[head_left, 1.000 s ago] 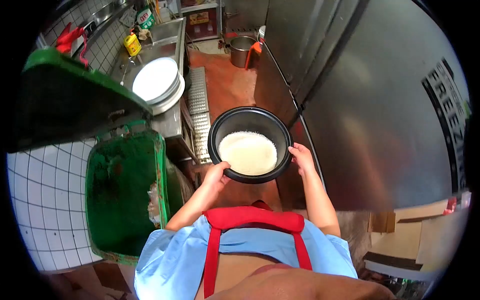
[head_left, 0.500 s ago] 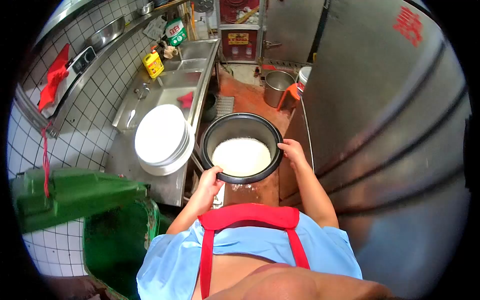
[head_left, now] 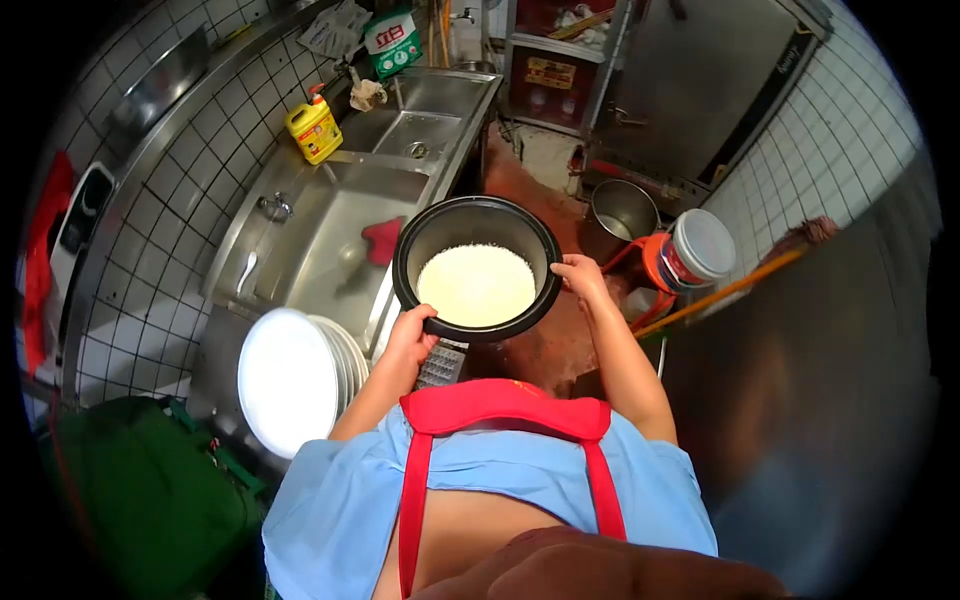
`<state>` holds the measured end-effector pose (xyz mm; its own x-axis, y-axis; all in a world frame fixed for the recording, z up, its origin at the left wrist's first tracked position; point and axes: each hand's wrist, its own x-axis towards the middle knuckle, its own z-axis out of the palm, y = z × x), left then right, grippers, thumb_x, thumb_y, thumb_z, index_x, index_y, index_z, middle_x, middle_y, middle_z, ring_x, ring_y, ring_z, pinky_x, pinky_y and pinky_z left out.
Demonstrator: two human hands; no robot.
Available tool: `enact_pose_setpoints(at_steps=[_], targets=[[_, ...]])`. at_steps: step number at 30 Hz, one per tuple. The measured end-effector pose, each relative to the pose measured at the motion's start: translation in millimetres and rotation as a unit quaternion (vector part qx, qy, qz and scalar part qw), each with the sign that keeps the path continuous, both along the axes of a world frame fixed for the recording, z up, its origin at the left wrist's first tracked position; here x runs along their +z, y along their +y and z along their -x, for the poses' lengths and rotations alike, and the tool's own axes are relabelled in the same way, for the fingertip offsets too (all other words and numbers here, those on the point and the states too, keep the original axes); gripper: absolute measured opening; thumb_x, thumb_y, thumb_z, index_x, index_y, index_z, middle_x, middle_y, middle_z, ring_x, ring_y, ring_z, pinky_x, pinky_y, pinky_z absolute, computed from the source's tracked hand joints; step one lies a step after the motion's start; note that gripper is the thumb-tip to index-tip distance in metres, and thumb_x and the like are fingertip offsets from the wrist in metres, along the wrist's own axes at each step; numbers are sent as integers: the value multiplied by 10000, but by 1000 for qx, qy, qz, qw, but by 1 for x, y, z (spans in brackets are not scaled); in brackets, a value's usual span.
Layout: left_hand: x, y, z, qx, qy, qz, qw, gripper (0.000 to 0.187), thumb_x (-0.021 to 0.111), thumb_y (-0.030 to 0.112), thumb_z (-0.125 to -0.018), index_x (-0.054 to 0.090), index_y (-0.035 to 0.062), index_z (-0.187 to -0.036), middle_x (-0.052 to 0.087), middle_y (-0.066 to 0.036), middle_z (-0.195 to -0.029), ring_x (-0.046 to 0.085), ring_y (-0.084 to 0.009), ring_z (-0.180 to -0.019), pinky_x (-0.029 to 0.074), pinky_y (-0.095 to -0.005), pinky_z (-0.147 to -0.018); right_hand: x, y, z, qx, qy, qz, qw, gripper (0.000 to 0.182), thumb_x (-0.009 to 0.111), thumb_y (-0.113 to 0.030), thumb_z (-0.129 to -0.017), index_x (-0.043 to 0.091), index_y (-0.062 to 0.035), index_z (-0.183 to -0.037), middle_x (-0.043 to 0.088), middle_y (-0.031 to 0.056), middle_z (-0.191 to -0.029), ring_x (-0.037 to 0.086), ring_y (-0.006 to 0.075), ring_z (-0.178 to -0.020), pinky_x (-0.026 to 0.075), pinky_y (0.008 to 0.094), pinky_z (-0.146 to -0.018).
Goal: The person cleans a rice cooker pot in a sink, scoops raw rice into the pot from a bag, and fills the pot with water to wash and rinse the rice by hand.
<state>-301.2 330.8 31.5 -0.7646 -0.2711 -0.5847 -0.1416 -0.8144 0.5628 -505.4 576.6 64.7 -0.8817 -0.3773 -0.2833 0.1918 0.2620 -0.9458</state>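
A round dark pot with a black rim, like a rice cooker's inner pot, is held in front of my body. White rice grains cover its bottom. My left hand grips the near-left rim, thumb on top. On the right side of the rim, my right hand is closed, its thumb over the edge. Both hands carry the pot level, beside the front edge of the steel sink.
A stack of white plates stands on the counter at left. In the sink lies a red cloth; a yellow detergent bottle is behind it. A metal bucket and a lidded white tub are at right. A green bin is at lower left.
I have moved forward along the sink with the pot still in both hands. The plates and green bin have shifted back and left in view; the white tub now shows fully at right.
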Motion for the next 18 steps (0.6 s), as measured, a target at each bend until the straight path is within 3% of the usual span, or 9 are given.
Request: enact_pose_setpoints(at_steps=[2,5,7,8,10,12,13,17,18], targets=[[19,-8,37,27,9,-7,1000,322,491,-4,-724,503,-55,-1041,594,-152,-984,606,-261,-864,528,-349,-752,-1,-17,50,36,28,-21,999,118,623,-114,-731,617,-3,-771,576,26,-655,506,114,-542,406,269,-486],[6,-29,96,76,6,-22,997,308,487,-20,-714,501,-62,-1019,598,-145,-942,618,-252,-799,544,-333,-656,-6,-53,123,60,-10,4,998,143,644,-131,-712,622,1,-763,583,31,-652,523,117,-566,416,272,-511],[-5,-41,129,109,2,-17,994,304,491,-13,-715,504,-56,-1016,601,-138,-932,618,-250,-800,545,-333,-660,-27,-81,173,95,3,7,995,173,641,-130,-705,629,20,-791,595,44,-678,534,128,-583,423,275,-530],[-6,-47,145,128,-4,-30,991,302,493,-10,-715,506,-53,-1014,603,-135,-927,618,-249,-801,546,-334,-662,-11,-98,193,123,23,-10,992,183,630,-127,-708,631,27,-807,598,49,-690,536,136,-593,422,277,-538],[-43,-71,166,139,-21,-48,989,278,517,21,-713,524,-46,-983,613,-145,-924,618,-255,-789,535,-334,-702,-22,-126,230,164,-41,37,985,183,637,-126,-710,630,16,-826,604,54,-714,541,136,-603,432,273,-544],[-29,-75,189,188,-25,-39,981,277,515,20,-713,526,-47,-981,612,-143,-936,612,-257,-822,526,-340,-742,-35,-156,270,244,-54,27,968,157,605,-142,-773,618,-33,-886,602,7,-744,528,93,-622,436,225,-573],[-29,-81,199,210,-51,-34,976,277,502,9,-724,518,-54,-993,611,-139,-934,621,-240,-808,534,-311,-714,-43,-172,289,271,-65,7,960,129,601,-147,-782,617,-48,-863,594,-5,-721,514,73,-603,436,213,-567],[-22,-106,231,268,-55,-6,962,264,496,-10,-720,514,-71,-975,606,-157,-927,618,-254,-812,537,-338,-724,-38,-229,347,378,-151,-11,913,87,619,-138,-790,569,-75,-755,563,-18,-686,502,54,-551,418,174,-462],[-30,-115,234,280,-57,-24,958,263,496,-18,-718,515,-70,-975,606,-161,-925,619,-256,-809,538,-349,-719,-34,-241,356,392,-159,-13,906,88,612,-150,-796,560,-86,-764,568,-19,-695,518,53,-567,434,166,-487]])
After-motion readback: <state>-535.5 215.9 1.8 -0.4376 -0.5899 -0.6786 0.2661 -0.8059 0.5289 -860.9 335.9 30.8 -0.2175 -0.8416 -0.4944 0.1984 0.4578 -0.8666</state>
